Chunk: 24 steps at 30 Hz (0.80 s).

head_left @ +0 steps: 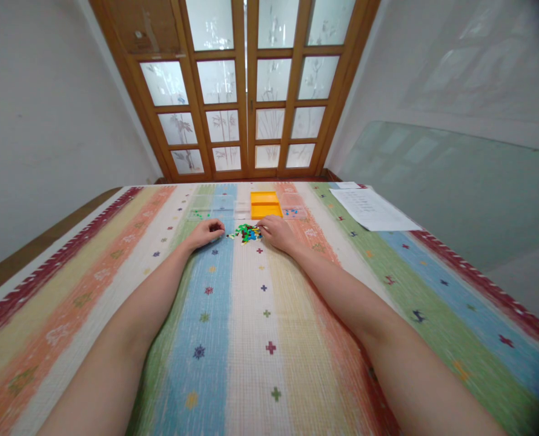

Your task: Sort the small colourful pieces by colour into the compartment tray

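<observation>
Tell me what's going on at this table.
A person reaches both bare arms across a striped cloth. The left hand and right hand sit either side of a pile of small coloured pieces, the right one touching its edge. Whether either grips a piece is too small to tell. Beyond lies a yellow tray, with a few green pieces to its left and blue pieces to its right.

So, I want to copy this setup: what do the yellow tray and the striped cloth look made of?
The shallow yellow rectangular tray looks like moulded plastic: even colour, smooth walls. The multicoloured striped cloth seems woven textile, matte, with visible grid weave; fibre cannot be told.
</observation>
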{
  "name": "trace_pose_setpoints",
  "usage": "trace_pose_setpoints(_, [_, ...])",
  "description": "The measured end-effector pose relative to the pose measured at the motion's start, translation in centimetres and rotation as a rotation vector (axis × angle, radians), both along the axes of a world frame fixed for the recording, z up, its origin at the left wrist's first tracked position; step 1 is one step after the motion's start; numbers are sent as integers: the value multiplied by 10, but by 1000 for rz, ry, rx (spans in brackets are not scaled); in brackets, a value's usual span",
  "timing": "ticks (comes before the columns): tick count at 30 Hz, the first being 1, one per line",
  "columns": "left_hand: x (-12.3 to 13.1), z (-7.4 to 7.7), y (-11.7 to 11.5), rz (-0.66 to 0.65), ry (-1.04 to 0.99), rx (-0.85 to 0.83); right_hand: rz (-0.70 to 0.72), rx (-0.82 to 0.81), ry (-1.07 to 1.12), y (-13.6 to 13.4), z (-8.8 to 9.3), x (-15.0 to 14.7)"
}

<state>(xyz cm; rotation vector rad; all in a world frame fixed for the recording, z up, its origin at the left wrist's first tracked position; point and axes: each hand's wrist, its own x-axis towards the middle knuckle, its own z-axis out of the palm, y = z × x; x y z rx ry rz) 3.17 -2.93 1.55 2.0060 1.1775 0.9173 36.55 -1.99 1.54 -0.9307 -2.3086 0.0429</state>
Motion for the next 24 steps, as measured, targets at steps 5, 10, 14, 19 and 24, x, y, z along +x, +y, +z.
trace_pose_setpoints(5, [8,2,4,168,-325,3,-3,-6,-9,-2,3,0])
trace_pose_setpoints(10, [18,5,7,310,-394,76,-14,20,-58,-3,5,0])
trace_pose_setpoints(14, [20,4,9,453,-366,76,46,104,-176,-9,7,-9])
trace_pose_setpoints(19, [17,0,13,519,-372,89,160,133,-241,-20,8,-26])
trace_pose_setpoints(24, [14,-7,18,504,-443,90,117,141,-255,-21,8,-26])
